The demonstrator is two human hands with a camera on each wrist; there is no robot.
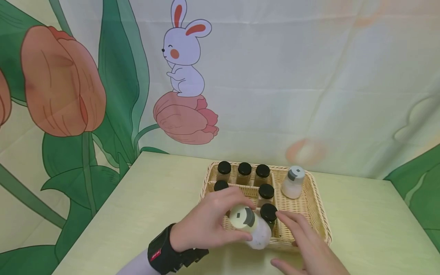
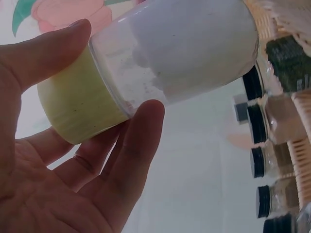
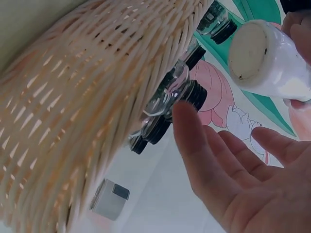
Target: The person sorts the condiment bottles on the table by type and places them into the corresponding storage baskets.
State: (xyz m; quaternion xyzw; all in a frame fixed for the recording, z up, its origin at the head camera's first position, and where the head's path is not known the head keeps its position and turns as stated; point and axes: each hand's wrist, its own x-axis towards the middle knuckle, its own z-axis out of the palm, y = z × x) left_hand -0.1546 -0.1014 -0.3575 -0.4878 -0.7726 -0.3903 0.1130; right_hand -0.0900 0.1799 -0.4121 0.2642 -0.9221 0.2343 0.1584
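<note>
Over the near edge of the wicker basket (image 1: pixel 317 214), the left hand (image 1: pixel 206 225) is gripping a shaker jar (image 1: pixel 252 227) with a pale yellow lid, thumb and fingers curled round the lid end. Jar is tilting, lid end toward the camera, white powder body pointing down at the basket's near rim. Left wrist view is showing the thumb on one side of the lid and fingers on the other, glass body sticking out past the fingertips (image 2: pixel 146 121). Right hand (image 1: pixel 309 244) is hovering just right of the jar, fingers straight and relaxed, holding nothing, palm by the basket's near wall. Black-lidded spice jars (image 1: pixel 244 172) are standing in the basket's compartments; a white shaker (image 1: pixel 293 182) is sitting in the far right section. No readable writing on any jar; wristband (image 1: pixel 161 252) logo too small to read.
</note>
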